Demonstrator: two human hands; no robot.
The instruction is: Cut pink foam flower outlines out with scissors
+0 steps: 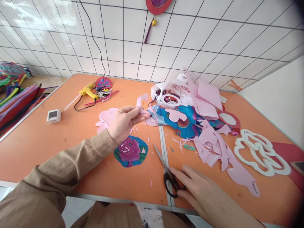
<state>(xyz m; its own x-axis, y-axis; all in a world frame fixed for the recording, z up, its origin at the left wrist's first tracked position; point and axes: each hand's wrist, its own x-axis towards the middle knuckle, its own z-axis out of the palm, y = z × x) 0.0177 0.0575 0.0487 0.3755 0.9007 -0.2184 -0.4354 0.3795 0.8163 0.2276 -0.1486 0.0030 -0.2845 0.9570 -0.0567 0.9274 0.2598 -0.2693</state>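
Note:
My left hand [124, 122] pinches a curved strip of pink foam or felt [142, 103] above the table's middle. Scissors [168, 177] with black handles lie over the table seam, blades pointing away from me. At their handles is my right hand [198, 191], somewhat blurred, fingers stretched and apart, touching the handle edge. A round blue fabric piece with a purple flower [130, 151] lies below my left hand, small pink scraps on it. Pink cloud-shaped pieces [108, 117] are partly hidden behind that hand.
A yellow glue gun [89, 91] and a white box [53, 116] sit at left. Blue patterned fabric [190, 112], folded pink sheets [209, 96] and pink offcuts [211, 142] pile up right of centre. White cloud outlines [261, 153] lie far right. White tiled wall [133, 38] stands behind.

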